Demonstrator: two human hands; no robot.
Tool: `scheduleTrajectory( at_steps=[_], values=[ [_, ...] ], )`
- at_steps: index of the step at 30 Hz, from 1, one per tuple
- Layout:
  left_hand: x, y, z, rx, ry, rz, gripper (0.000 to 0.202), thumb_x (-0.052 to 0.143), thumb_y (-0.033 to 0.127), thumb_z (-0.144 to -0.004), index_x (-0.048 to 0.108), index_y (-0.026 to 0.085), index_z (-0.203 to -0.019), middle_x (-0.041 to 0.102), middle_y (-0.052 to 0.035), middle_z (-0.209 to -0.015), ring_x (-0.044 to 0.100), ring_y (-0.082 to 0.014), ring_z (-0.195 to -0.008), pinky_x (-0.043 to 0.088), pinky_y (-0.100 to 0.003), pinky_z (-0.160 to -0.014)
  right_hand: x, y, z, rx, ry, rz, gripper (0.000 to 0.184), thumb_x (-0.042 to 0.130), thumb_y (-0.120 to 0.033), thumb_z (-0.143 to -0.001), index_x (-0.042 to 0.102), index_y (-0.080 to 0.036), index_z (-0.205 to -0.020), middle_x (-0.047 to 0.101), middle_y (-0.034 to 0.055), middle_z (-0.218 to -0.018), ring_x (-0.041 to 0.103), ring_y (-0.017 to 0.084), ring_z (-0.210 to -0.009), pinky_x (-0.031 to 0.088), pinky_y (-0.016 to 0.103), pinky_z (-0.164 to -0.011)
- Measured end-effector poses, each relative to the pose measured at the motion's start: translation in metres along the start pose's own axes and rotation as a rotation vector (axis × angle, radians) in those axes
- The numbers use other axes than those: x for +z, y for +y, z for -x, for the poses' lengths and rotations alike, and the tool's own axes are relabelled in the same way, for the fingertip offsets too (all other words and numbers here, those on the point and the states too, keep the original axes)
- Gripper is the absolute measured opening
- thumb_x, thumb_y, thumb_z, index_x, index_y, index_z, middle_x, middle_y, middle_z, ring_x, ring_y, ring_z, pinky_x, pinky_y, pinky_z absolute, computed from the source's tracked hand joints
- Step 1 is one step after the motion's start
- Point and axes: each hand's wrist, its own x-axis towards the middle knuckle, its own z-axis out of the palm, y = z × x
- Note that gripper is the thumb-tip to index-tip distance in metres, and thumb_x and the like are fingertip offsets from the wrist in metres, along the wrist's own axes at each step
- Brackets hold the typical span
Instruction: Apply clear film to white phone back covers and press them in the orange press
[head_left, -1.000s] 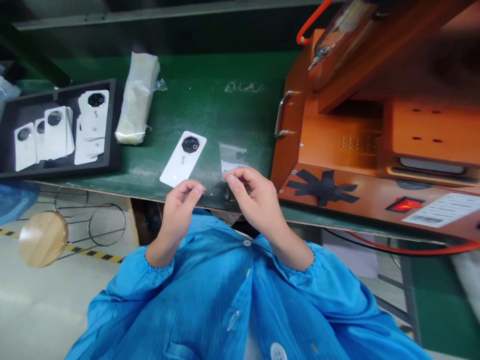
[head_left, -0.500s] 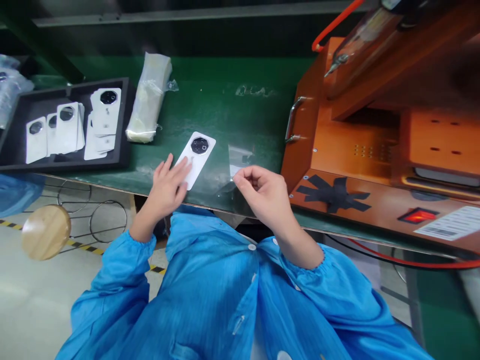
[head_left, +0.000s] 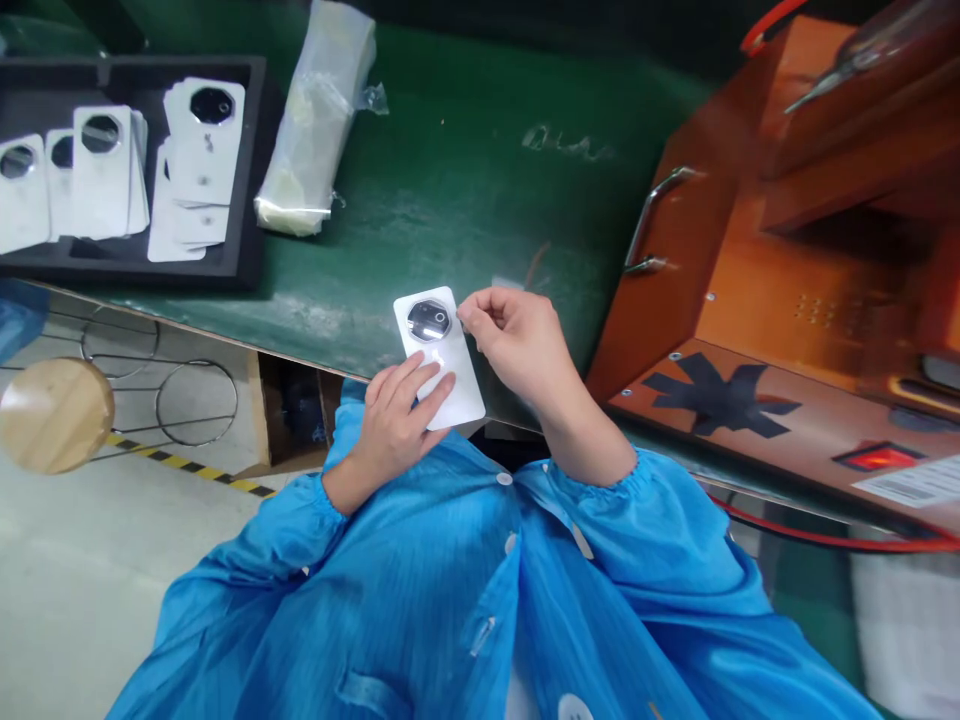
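A white phone back cover (head_left: pixel 459 385) with a round dark camera window (head_left: pixel 429 320) lies tilted at the bench's front edge. My left hand (head_left: pixel 397 415) holds its lower left part, fingers across the face and thumb by the bottom edge. My right hand (head_left: pixel 517 335) is closed in a pinch at the cover's upper right edge, close beside the camera window. What sits between those fingertips, if anything, is too small to make out. A small pale patch (head_left: pixel 510 284) shows on the bench just behind my right hand.
At the left, a black tray (head_left: pixel 251 200) holds several white phone covers (head_left: pixel 210 150) in overlapping stacks. Beside it lies a plastic-wrapped bundle (head_left: pixel 319 120). An orange machine (head_left: pixel 697 250) with a metal handle (head_left: pixel 660 215) stands at the right. A wooden stool (head_left: pixel 56 415) is below left.
The cover has turned and come nearer to my body with my left hand on it. My right hand has gone from beside the cover to its upper right edge. The view has shifted.
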Motion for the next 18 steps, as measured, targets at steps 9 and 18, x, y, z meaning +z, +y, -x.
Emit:
scheduleTrajectory(
  at_steps=[9, 18],
  values=[
    [0.009, -0.006, 0.002, -0.001, 0.035, 0.068, 0.045, 0.068, 0.041, -0.102, 0.069, 0.025, -0.144, 0.073, -0.0136, -0.143, 0.063, -0.0335, -0.143, 0.038, -0.049, -0.121, 0.009, 0.001, -0.01, 0.005, -0.038, 0.152, 0.022, 0.063, -0.033, -0.098, 0.073, -0.018, -0.086, 0.069, 0.0023, -0.073, 0.056, 0.015, -0.064, 0.038, 0.031, -0.063],
    [0.012, -0.006, 0.002, 0.036, 0.106, -0.013, 0.042, 0.065, 0.039, -0.103, 0.07, 0.026, -0.143, 0.076, -0.0121, -0.138, 0.065, -0.0322, -0.14, 0.04, -0.048, -0.119, 0.009, -0.001, -0.01, -0.008, -0.018, 0.318, 0.02, 0.062, -0.032, -0.098, 0.075, -0.019, -0.089, 0.076, 0.0058, -0.081, 0.064, 0.02, -0.073, 0.042, 0.033, -0.068]
  ],
)
